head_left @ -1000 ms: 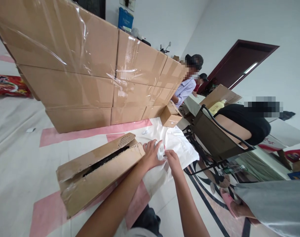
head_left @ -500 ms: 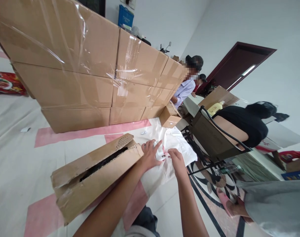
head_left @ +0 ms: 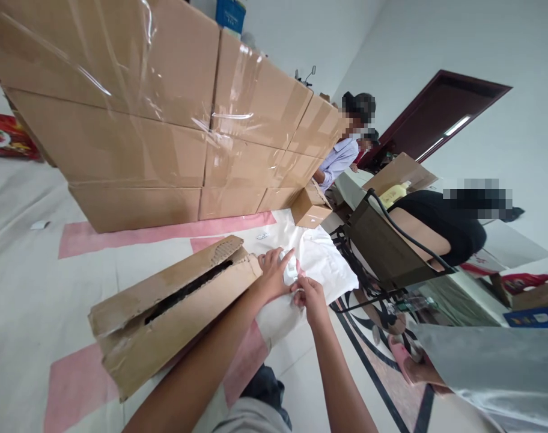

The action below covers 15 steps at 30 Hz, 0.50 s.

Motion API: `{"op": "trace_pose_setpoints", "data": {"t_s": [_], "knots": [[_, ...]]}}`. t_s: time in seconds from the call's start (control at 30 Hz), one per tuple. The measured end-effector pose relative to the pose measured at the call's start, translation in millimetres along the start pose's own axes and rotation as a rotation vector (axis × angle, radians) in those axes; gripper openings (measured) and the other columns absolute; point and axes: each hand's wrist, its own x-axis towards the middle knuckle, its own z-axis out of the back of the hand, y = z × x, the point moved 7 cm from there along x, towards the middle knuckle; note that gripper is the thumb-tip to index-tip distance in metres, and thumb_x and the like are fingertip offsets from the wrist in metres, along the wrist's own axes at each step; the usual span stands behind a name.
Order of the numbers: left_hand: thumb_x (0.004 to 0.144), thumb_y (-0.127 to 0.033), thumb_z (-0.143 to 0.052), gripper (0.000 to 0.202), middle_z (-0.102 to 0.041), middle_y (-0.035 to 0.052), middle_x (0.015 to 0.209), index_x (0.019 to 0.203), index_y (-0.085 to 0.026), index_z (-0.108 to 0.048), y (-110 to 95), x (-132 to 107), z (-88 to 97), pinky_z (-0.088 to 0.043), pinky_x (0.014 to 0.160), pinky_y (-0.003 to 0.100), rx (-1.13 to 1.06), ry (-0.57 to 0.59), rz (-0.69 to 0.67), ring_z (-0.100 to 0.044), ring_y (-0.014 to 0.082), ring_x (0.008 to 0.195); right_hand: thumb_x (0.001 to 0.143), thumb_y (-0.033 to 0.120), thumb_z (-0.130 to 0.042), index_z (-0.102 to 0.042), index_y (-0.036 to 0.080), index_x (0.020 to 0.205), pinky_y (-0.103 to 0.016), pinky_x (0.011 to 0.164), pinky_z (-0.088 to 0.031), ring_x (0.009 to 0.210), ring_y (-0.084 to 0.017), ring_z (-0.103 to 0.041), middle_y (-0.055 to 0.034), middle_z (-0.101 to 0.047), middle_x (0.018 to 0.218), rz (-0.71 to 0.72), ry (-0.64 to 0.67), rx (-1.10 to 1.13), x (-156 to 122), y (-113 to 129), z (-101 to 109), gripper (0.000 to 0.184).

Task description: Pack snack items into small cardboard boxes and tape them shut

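Curved around the left side of a small white object [head_left: 291, 272], the left hand [head_left: 273, 278] has index finger and thumb parted like a C, the object lying between them. On the right hand [head_left: 310, 296] I see the fingertips bunched close together at the object's lower right edge; whether they pinch anything, I cannot tell. The object sits just right of centre, a little below the middle of the frame, over a creased white sheet or bag [head_left: 330, 261].

I judge it light, since one hand spans it easily, and its pale surface looks smooth enough to slip a little. Whether it is stiff or soft I can't make out under the fingers. I'd take hold of it by its sides, left thumb against index finger, with a fine pinch at the edge and no hard squeeze.

Compared with half a second ago, the right hand has come down and left, closer to the left thumb, and the small dark mark then showing between the hands is no longer visible. The left hand keeps its wrap, and the cardboard box [head_left: 184, 319] still lies to its left.
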Motion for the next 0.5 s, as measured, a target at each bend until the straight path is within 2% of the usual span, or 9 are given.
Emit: {"op": "trace_pose_setpoints", "data": {"t_s": [0.1, 0.17, 0.27, 0.33, 0.43, 0.5], "knots": [[0.071, -0.046, -0.081, 0.092, -0.042, 0.0156, 0.152, 0.151, -0.027, -0.042, 1, 0, -0.6, -0.028, 0.110, 0.053, 0.004, 0.004, -0.002, -0.038, 0.0374, 0.136, 0.074, 0.067, -0.071, -0.059, 0.016, 0.068, -0.022, 0.037, -0.021, 0.038, -0.008, -0.049, -0.0043, -0.068, 0.069, -0.016, -0.006, 0.062, 1, -9, 0, 0.053], [0.069, -0.048, -0.082, 0.086, -0.042, 0.0150, 0.152, 0.145, -0.027, -0.047, 2, -1, -0.5, -0.029, 0.110, 0.052, 0.004, 0.003, -0.006, -0.039, 0.0371, 0.136, 0.075, 0.064, -0.071, -0.058, 0.016, 0.068, -0.022, 0.037, -0.019, 0.036, -0.006, -0.045, -0.0028, -0.066, 0.066, -0.016, -0.009, 0.089, 2, -13, 1, 0.050], [0.070, -0.050, -0.081, 0.080, -0.043, 0.0141, 0.151, 0.140, -0.028, -0.049, 1, -1, 1.6, -0.029, 0.111, 0.052, 0.005, -0.005, -0.004, -0.040, 0.0365, 0.136, 0.077, 0.061, -0.070, -0.053, 0.018, 0.061, -0.021, 0.037, -0.013, 0.033, -0.003, -0.031, 0.0040, -0.051, 0.049, -0.014, -0.005, 0.100, 1, -17, 5, 0.049], [0.071, -0.049, -0.081, 0.080, -0.045, 0.0135, 0.151, 0.140, -0.027, -0.048, 0, -1, 3.4, -0.030, 0.110, 0.053, 0.007, -0.009, 0.001, -0.041, 0.0361, 0.135, 0.077, 0.059, -0.072, -0.047, 0.019, 0.059, -0.021, 0.037, -0.011, 0.033, -0.003, -0.026, 0.0063, -0.045, 0.044, -0.015, -0.007, 0.098, -1, -18, 8, 0.050], [0.068, -0.050, -0.082, 0.085, -0.048, 0.0136, 0.149, 0.141, -0.025, -0.045, 0, 0, 5.2, -0.033, 0.108, 0.052, 0.019, -0.017, 0.007, -0.045, 0.0356, 0.133, 0.075, 0.056, -0.077, -0.043, 0.021, 0.062, -0.020, 0.037, -0.015, 0.034, -0.003, -0.029, 0.0061, -0.048, 0.044, -0.006, -0.012, 0.091, -7, -18, 11, 0.050], [0.069, -0.053, -0.081, 0.088, -0.050, 0.0142, 0.148, 0.143, -0.023, -0.043, 0, 0, 6.6, -0.034, 0.106, 0.052, 0.034, -0.042, -0.001, -0.046, 0.0350, 0.132, 0.075, 0.052, -0.079, -0.047, 0.021, 0.068, -0.019, 0.039, -0.019, 0.036, -0.004, -0.032, 0.0070, -0.048, 0.043, 0.007, -0.002, 0.088, -10, -17, 11, 0.046]]}}
